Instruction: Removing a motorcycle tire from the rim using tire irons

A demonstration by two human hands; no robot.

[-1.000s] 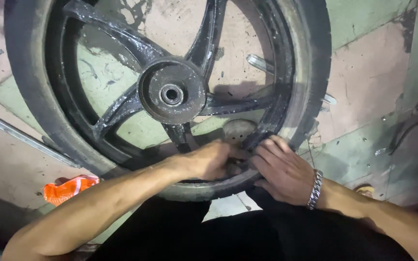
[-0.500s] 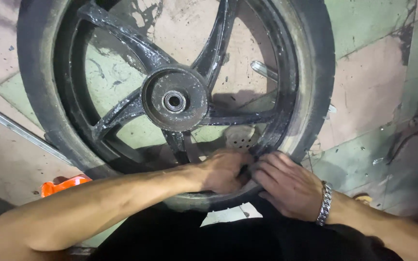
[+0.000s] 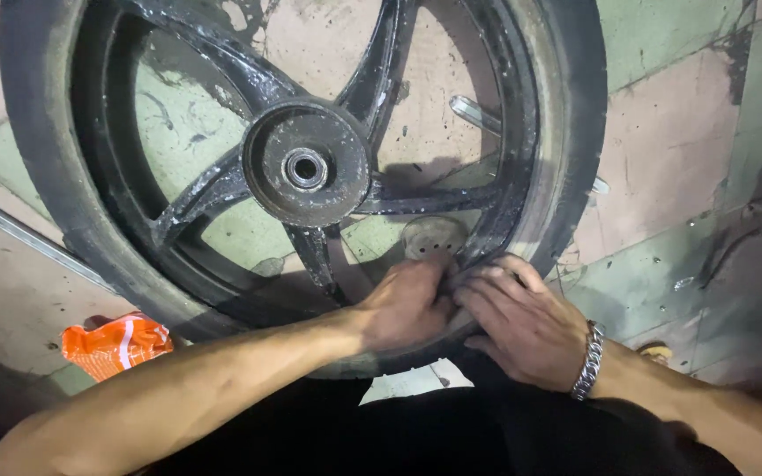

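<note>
While the black wheel point(image 3: 306, 167) is lying flat on the tiled floor point(image 3: 681, 115), the left hand point(image 3: 407, 304) and right hand point(image 3: 526, 322) are pressing curled fingers onto its near rim, tyre point(image 3: 575, 132) seemingly not yet freed.

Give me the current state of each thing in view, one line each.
Black spoked motorcycle wheel with tyre: flat on the tiled floor, dusty.
Left hand: pressed on the rim's near edge, fingers curled.
Right hand: touching the left, fingers on the rim.
Orange plastic bag: crumpled on the floor.
</note>
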